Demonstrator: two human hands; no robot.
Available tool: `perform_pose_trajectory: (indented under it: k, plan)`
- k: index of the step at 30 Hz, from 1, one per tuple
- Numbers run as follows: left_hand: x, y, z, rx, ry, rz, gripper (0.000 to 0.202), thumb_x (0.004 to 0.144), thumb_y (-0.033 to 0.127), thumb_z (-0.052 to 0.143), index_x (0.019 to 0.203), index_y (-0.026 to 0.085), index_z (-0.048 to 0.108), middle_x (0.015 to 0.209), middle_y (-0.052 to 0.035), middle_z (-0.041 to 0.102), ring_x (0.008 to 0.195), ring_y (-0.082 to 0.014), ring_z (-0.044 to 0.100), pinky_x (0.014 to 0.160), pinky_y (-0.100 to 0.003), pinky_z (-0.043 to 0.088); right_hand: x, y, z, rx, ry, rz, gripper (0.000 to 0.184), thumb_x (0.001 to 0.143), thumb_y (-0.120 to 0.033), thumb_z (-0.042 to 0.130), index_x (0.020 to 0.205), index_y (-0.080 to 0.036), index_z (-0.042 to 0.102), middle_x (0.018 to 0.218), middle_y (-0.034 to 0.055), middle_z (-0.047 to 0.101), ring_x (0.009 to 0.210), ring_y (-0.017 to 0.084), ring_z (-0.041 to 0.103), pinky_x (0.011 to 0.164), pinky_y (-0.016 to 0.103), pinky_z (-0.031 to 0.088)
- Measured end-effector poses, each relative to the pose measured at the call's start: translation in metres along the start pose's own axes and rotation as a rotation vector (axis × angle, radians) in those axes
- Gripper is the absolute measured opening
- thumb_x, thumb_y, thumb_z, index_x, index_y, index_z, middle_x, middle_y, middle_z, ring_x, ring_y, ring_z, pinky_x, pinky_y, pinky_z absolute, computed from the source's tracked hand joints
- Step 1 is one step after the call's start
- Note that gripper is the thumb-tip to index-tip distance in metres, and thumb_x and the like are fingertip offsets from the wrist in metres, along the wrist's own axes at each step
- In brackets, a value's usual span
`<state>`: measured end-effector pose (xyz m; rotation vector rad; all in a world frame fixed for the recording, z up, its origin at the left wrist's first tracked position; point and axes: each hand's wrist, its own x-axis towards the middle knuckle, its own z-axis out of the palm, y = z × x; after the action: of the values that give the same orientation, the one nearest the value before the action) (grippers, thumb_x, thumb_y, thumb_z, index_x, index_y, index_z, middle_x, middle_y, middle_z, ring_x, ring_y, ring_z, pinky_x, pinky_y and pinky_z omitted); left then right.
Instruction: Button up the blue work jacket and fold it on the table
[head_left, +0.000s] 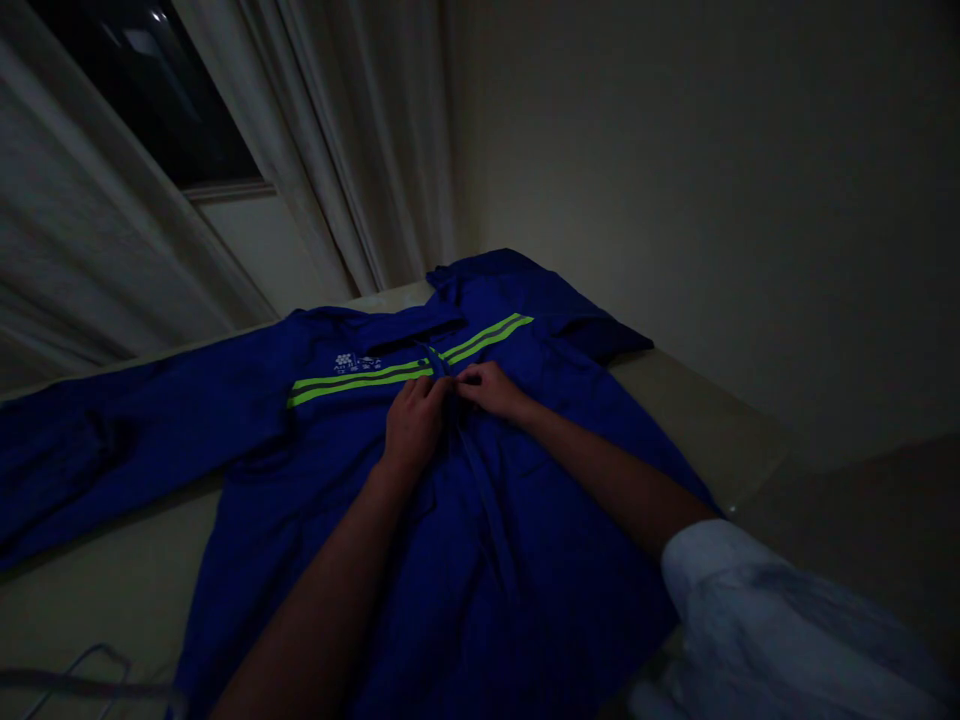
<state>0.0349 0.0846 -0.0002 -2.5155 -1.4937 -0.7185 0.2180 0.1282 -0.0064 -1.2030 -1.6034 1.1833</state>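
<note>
Left hand (415, 418) and right hand (491, 388) meet at the upper chest of a blue jacket (577, 520), fingers drawn narrow and pinching the cloth of its front placket (487, 500); any small fastening between the fingertips is too dark to tell. The jacket, of matte woven fabric with soft creases, lies spread front side up on a pale table (697, 410), its collar (409, 322) just beyond the hands. Lime reflective stripes (360, 380), split by a darker line, cross the chest; a white printed emblem (356, 362) sits above them on the jacket's left side as viewed. On that side one long sleeve (187, 400) extends outward, rumpled toward its end. The bare forearms hide parts of the jacket's lower body, and the wearer's pale, loose cuff (727, 560) covers its near right edge. Nearer than the extended sleeve lies a thin, bent wire-like object (97, 650). Beyond the jacket hang pleated curtains (375, 120) beside a dark window (165, 90) and a plain wall (712, 200).
</note>
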Motion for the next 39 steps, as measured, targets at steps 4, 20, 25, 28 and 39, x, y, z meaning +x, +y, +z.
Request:
perform_pose_trajectory:
  k: [4,20,25,28,39]
  plan:
    - [0.001,0.0,0.001,-0.091,0.025,-0.061,0.032,0.101,0.013,0.046,0.123,0.022,0.068,0.108,-0.0107,0.07,0.103,-0.0291,0.064,0.092,-0.038,0.052,0.0,0.002,0.0,0.04,-0.019,0.012,0.013,0.083,-0.029,0.071,0.083,-0.016,0.073,0.069,-0.003,0.063,0.056,0.01,0.054,0.048,0.018,0.042]
    - [0.004,-0.016,0.007,-0.722,0.074,-0.292,0.017,0.093,0.035,0.065,0.102,0.021,0.07,0.096,-0.0034,0.078,0.089,-0.0209,0.074,0.082,-0.031,0.056,-0.011,-0.002,0.009,-0.464,0.067,-0.332,0.011,0.091,-0.012,0.071,0.099,-0.017,0.076,0.1,0.0021,0.062,0.076,0.011,0.059,0.075,0.024,0.047]
    - [0.005,-0.022,0.014,-0.503,0.093,-0.217,0.017,0.088,0.024,0.062,0.097,0.02,0.075,0.099,-0.0078,0.07,0.089,-0.0225,0.069,0.083,-0.034,0.057,-0.016,-0.009,0.011,-0.633,0.068,-0.315,0.012,0.094,-0.016,0.07,0.103,-0.019,0.077,0.104,0.0029,0.063,0.08,0.013,0.06,0.077,0.025,0.047]
    - [0.003,-0.026,0.01,-0.356,0.04,-0.123,0.021,0.093,0.027,0.06,0.101,0.021,0.079,0.102,-0.0096,0.068,0.096,-0.0259,0.066,0.09,-0.039,0.055,-0.02,-0.015,0.013,-0.721,0.047,-0.271,0.013,0.097,-0.019,0.068,0.107,-0.02,0.077,0.107,0.0034,0.064,0.086,0.014,0.063,0.08,0.025,0.047]
    - [0.0,-0.034,0.007,-0.225,-0.096,-0.038,0.026,0.099,0.03,0.058,0.115,0.023,0.077,0.113,-0.0093,0.072,0.104,-0.0289,0.063,0.095,-0.044,0.05,-0.014,-0.012,0.011,-0.76,0.011,-0.263,0.014,0.095,-0.02,0.066,0.105,-0.018,0.075,0.109,0.0056,0.065,0.089,0.017,0.063,0.08,0.027,0.048]
